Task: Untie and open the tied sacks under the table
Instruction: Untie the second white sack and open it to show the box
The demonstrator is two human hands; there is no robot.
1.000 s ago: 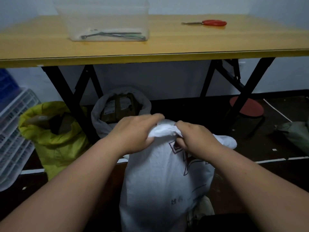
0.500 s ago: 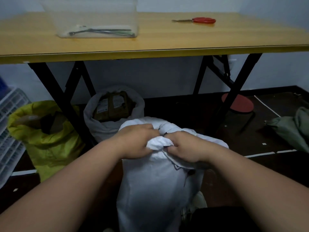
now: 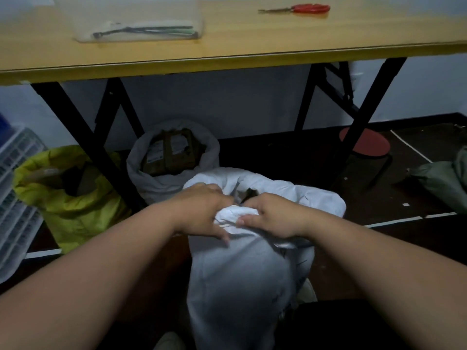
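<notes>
left hand point(image 3: 202, 210) and right hand point(image 3: 275, 215) both gripping the bunched rim of the white sack point(image 3: 240, 279), sack on the floor in front of the table point(image 3: 227, 54), grey sack point(image 3: 171, 160) and yellow sack point(image 3: 68, 198) sitting open behind

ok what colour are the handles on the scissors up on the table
Red. The scissors lie on the table, clearest in the head view.

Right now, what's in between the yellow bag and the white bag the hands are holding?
In the head view, a grey sack, open with brown packets inside, and a black table leg stand between the yellow sack and the white sack.
</notes>
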